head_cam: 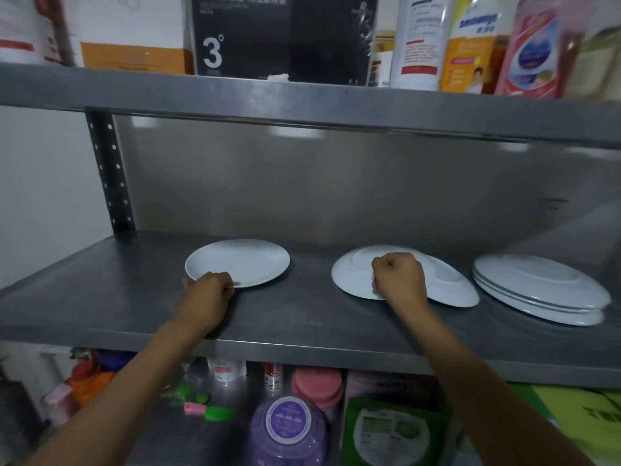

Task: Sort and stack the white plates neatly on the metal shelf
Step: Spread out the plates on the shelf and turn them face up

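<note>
The left hand (206, 290) pinched the near rim (about seven o'clock) of an upright plate (237, 262) on the metal shelf (134, 297). The right hand (400, 275) gripped an upturned plate (353, 274) overlapping another (453, 290); a stack (541, 287) lay at three o'clock.

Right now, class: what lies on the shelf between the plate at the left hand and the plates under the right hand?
Nothing: the head view shows bare metal shelf between them.
</note>
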